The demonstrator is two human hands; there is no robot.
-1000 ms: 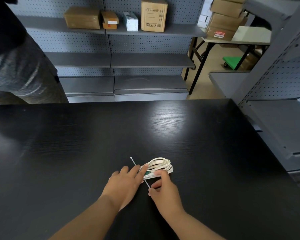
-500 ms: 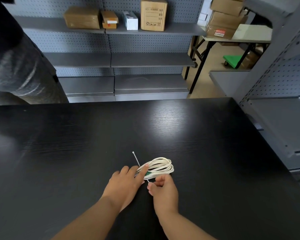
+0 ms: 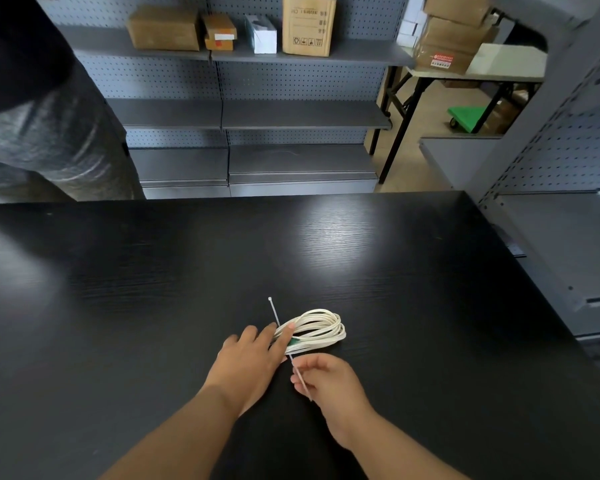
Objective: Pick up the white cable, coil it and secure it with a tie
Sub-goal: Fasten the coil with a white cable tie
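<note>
The white cable (image 3: 317, 327) lies coiled in a flat oval on the black table (image 3: 153, 289), with a green bit at its near left end. My left hand (image 3: 248, 362) rests flat with straight fingers pressing the coil's left end down. A thin white tie (image 3: 274, 311) runs under the coil, its head end sticking out on the far side. My right hand (image 3: 326, 379) pinches the tie's near end just in front of the coil.
A person in grey clothes (image 3: 45, 133) stands at the table's far left corner. Grey pegboard shelving (image 3: 257, 112) with cardboard boxes (image 3: 163, 27) stands behind the table. More grey shelving (image 3: 568, 237) flanks the table's right edge.
My right hand has drawn back toward me along the tie, pulling its near end out. The tie's head end has slid closer to the coil. My left hand stays on the coil.
</note>
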